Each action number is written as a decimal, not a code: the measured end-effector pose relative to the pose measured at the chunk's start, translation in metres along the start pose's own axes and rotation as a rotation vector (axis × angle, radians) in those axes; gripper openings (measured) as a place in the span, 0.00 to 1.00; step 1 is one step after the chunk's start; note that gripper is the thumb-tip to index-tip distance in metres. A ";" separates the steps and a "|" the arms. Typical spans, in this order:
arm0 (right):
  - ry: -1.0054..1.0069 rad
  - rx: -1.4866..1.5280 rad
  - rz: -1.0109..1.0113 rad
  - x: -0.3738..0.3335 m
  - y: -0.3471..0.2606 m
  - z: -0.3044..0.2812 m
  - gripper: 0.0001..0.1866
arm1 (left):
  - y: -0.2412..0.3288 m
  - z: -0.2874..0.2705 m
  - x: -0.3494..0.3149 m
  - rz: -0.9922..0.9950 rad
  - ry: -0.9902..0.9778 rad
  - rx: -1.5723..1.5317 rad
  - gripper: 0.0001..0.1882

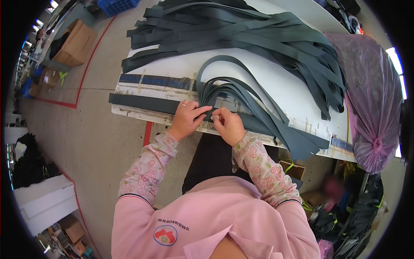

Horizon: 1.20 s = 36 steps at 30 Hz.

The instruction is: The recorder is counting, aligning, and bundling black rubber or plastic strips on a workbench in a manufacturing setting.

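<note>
Both hands, left [186, 117] and right [227, 124], pinch one dark strap [146, 103] at frame centre, its length running left along the table edge [129, 113]

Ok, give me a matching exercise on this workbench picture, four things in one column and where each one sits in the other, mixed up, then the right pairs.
Things:
1. large pile of dark grey fabric strips
2. pink translucent plastic bag
3. brown cardboard box
4. fanned bundle of dark grey strips

Places:
A. on the floor, far left of the white table
B. under the grip of the left hand and right hand, at the near table edge
C. across the far side of the table
D. at the table's right end

Pairs: 1-C, 2-D, 3-A, 4-B
</note>
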State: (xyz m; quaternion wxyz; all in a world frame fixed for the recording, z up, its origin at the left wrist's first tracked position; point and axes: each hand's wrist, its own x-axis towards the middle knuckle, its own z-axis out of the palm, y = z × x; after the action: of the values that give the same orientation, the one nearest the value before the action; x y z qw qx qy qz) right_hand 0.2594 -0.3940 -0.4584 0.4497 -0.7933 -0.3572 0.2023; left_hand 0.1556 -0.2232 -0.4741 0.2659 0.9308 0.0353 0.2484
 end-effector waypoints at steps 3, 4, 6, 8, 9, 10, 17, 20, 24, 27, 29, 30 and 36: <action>-0.028 -0.068 -0.022 0.002 -0.002 0.009 0.06 | -0.002 -0.003 -0.005 -0.018 -0.012 -0.022 0.19; -0.019 -0.082 -0.018 0.003 -0.003 0.011 0.06 | -0.003 -0.004 -0.006 -0.012 -0.005 -0.027 0.19; -0.011 -0.098 -0.013 0.003 -0.005 0.013 0.06 | -0.003 -0.003 -0.007 -0.007 0.003 -0.035 0.20; 0.010 -0.103 -0.008 0.003 -0.007 0.015 0.06 | -0.003 -0.003 -0.006 0.003 0.019 -0.037 0.20; 0.009 -0.105 -0.008 0.004 -0.008 0.015 0.06 | -0.003 -0.003 -0.006 0.001 0.019 -0.038 0.20; 0.012 -0.116 -0.005 0.004 -0.009 0.016 0.06 | -0.004 -0.003 -0.006 0.004 0.019 -0.038 0.20; 0.056 -0.143 -0.016 0.007 -0.006 0.021 0.05 | -0.004 -0.001 -0.004 0.010 0.021 -0.038 0.19; 0.070 -0.242 -0.062 0.005 -0.007 0.020 0.06 | -0.003 -0.001 -0.004 0.010 0.016 -0.031 0.19; -0.068 0.008 0.082 0.000 -0.001 0.003 0.07 | -0.001 -0.002 -0.004 -0.015 0.005 -0.038 0.19; 0.017 0.202 0.213 -0.021 0.022 -0.037 0.07 | 0.000 -0.002 -0.003 -0.007 -0.012 -0.041 0.19; 0.134 0.265 0.264 -0.035 0.042 -0.074 0.05 | 0.000 -0.003 -0.003 0.007 -0.009 -0.021 0.20; 0.159 0.270 0.279 -0.043 0.049 -0.092 0.05 | -0.001 -0.003 -0.003 0.010 -0.016 0.005 0.20; 0.203 -0.046 0.216 -0.072 0.068 -0.131 0.05 | -0.002 -0.005 -0.003 0.047 -0.024 0.017 0.22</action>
State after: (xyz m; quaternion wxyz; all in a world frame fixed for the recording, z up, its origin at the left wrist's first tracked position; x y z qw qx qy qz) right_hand 0.3219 -0.5461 -0.4491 0.4407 -0.8536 -0.2271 0.1599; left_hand 0.1508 -0.2192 -0.4724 0.2524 0.9366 0.0122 0.2429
